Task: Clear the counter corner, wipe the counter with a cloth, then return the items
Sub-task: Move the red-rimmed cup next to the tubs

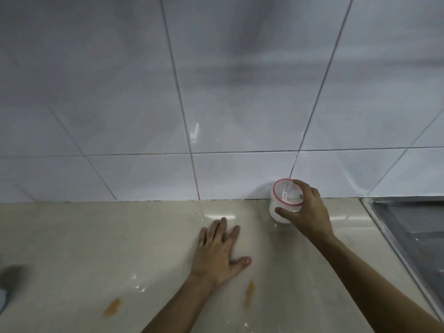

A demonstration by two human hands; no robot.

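A small white plastic container point(278, 210) with a clear, red-rimmed lid stands on the beige counter point(120, 236), against the tiled wall. My right hand point(305, 210) grips it from above, thumb on its near side and fingers over the lid's right edge. My left hand point(219, 253) lies flat on the counter to the left of the container, palm down with fingers spread, holding nothing. No cloth is in view.
A steel sink drainboard point(413, 239) borders the counter on the right. Two orange-brown stains point(111, 307) point(249, 290) mark the counter near me. A dark blurred object point(9, 282) sits at the far left edge. White wall tiles point(216, 92) rise behind.
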